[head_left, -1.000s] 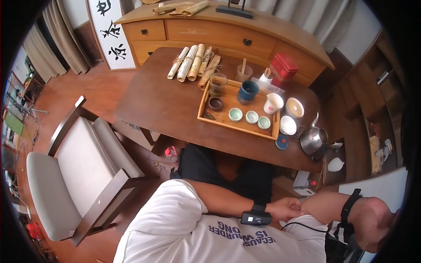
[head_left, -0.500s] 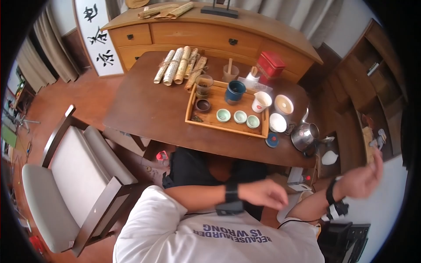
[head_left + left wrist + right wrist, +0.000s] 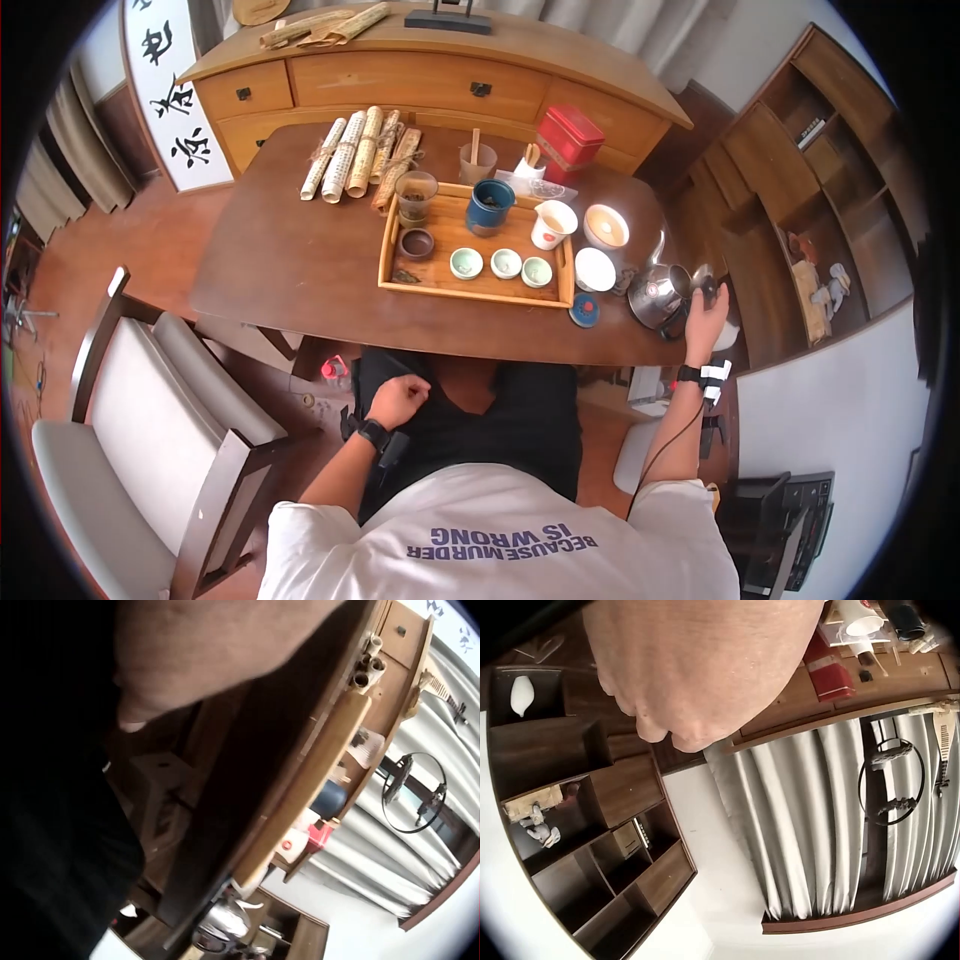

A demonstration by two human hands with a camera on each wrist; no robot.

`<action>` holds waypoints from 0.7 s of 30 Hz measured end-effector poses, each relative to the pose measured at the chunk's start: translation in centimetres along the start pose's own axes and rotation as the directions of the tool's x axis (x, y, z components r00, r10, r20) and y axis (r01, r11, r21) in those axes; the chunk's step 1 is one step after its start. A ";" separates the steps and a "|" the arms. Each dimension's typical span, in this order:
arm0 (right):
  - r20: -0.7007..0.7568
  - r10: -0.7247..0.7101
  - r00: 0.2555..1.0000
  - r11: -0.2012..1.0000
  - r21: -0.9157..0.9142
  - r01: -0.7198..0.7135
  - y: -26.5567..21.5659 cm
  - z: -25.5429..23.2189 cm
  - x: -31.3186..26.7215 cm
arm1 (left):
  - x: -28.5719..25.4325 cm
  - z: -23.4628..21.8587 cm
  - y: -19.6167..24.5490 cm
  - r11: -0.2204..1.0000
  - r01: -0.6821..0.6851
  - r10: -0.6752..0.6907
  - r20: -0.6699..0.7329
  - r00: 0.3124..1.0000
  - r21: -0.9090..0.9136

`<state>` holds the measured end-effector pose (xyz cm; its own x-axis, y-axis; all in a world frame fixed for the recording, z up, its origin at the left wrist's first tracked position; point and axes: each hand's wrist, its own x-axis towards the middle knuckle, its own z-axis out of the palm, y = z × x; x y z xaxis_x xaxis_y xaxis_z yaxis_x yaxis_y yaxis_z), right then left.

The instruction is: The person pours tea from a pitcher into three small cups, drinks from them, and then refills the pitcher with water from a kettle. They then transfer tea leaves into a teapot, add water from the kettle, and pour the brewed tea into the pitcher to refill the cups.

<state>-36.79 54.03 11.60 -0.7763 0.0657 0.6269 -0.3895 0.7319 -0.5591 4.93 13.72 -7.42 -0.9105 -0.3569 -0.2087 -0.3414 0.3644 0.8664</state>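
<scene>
My right hand [image 3: 706, 322] reaches over the right end of the table and pinches a small silvery piece with a dark knob, which looks like the kettle lid [image 3: 704, 274]. Just left of it stands the steel kettle [image 3: 655, 297], its spout pointing up and back. In the right wrist view the back of the right hand [image 3: 701, 667] hides what it grips. My left hand [image 3: 398, 401] rests above the dark trousers with its fingers loosely bent and nothing in them. In the left wrist view only part of the left hand [image 3: 202, 652] shows.
A wooden tray [image 3: 480, 292] carries a blue cup [image 3: 490, 207], several small bowls and a white pitcher [image 3: 553, 224]. White bowls [image 3: 595, 270] and a blue lid [image 3: 585, 310] lie right of it. Tied scrolls [image 3: 365, 152], a red tin [image 3: 570, 137] and a chair [image 3: 165, 400] are around.
The hands have come apart from near the body. My right hand has gone forward to the silvery piece beside the kettle and raised it; my left hand has moved left over the lap.
</scene>
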 end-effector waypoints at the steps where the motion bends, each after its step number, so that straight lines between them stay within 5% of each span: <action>1: -0.007 -0.012 1.000 1.000 -0.007 0.012 0.1 0.3 0.1 | -0.1 0.8 -0.2 0.997 0.022 -0.032 -0.132 0.991 -0.073; 2: -0.029 -0.016 0.999 1.000 -0.020 0.016 -1.4 0.3 -0.3 | -0.2 1.3 -0.2 0.988 0.036 -0.073 -0.258 0.963 -0.147; 8: 0.072 -0.155 0.985 0.979 0.145 0.143 -6.8 0.8 -3.7 | 0.1 0.7 0.7 0.999 -0.037 0.034 -0.254 0.967 -0.008; 13: 0.317 -0.150 0.936 0.961 0.269 0.063 -8.9 1.8 -7.3 | 0.9 0.9 -0.5 0.974 0.041 -0.091 -0.219 0.971 -0.223; 14: 0.285 -0.215 0.934 0.952 0.274 0.136 -9.0 2.3 -7.8 | 0.9 0.8 -0.5 0.959 0.057 -0.118 -0.209 0.971 -0.277; 17: 0.346 -0.148 0.927 0.950 0.309 0.037 -9.7 3.2 -9.1 | 0.7 0.7 -0.3 0.959 0.070 -0.134 -0.220 0.966 -0.275; 21: 0.444 -0.196 0.875 0.953 0.298 0.062 -11.2 5.0 -8.3 | 0.1 0.7 0.4 0.997 -0.044 0.018 -0.336 0.942 -0.069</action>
<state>-28.49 41.88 9.94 -0.8224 -0.3868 0.4171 -0.5671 0.4994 -0.6550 4.53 14.44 -7.40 -0.7852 -0.6185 -0.0285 -0.2846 0.3196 0.9038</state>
